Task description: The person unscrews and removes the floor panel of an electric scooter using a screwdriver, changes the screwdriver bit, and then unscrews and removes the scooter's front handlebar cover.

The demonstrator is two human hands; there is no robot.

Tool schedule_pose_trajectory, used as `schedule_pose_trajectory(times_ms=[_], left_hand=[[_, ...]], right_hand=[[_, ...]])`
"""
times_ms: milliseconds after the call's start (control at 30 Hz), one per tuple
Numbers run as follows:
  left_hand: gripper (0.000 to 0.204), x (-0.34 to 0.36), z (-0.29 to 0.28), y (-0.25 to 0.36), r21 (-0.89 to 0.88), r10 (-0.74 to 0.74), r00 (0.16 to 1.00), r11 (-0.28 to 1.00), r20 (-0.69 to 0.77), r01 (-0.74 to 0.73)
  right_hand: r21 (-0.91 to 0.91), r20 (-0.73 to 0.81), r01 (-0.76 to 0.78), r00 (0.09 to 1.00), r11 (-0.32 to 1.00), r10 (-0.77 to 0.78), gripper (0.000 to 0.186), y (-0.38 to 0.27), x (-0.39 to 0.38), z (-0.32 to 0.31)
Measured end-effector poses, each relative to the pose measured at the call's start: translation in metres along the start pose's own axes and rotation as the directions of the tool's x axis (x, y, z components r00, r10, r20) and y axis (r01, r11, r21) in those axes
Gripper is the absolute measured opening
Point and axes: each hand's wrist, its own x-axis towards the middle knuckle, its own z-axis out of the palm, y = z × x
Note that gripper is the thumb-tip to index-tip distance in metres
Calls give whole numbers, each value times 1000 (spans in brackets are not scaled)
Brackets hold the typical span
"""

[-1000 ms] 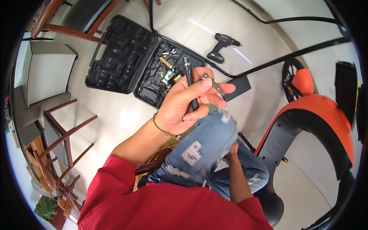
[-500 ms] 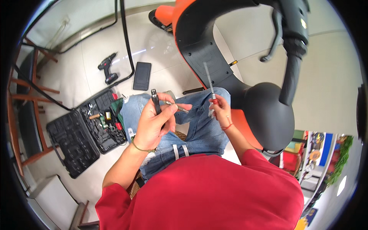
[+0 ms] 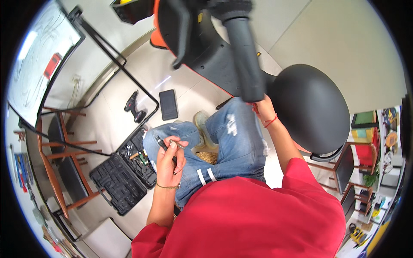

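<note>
Blocking right hand [image 3: 263, 107]: scooter handlebar grip [image 3: 243, 51] | open tool case [image 3: 124, 174] left

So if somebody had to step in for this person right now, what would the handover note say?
Left hand: closed on a dark slim tool, resting on the knee.
Right hand: raised to the scooter's handlebar grip, its fingers hidden behind it, so its hold is unclear.
Open tool case lies on the floor to the left; cordless drill and a dark flat pad beyond it.
Done: a tool is taken up.
Left: cannot tell; the work on the scooter is not visible.
</note>
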Motion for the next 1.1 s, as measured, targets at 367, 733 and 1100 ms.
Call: schedule_pose_trajectory(times_ms=[367,733,1100], left_hand=[[16,20,34,-39,158,-107,992,981,-61,115],[18,53,27,-43,179,-136,981,971,-142,160],[19,83,40,-49,157,-205,974,963,-94,218]], right_hand=[[436,-126,-209,949,875,290,21,120,47,-14],[612,-73,-317,889,724,451,5,103,93,6],[626,-8,-422,837,655,547,15,80,115,1]])
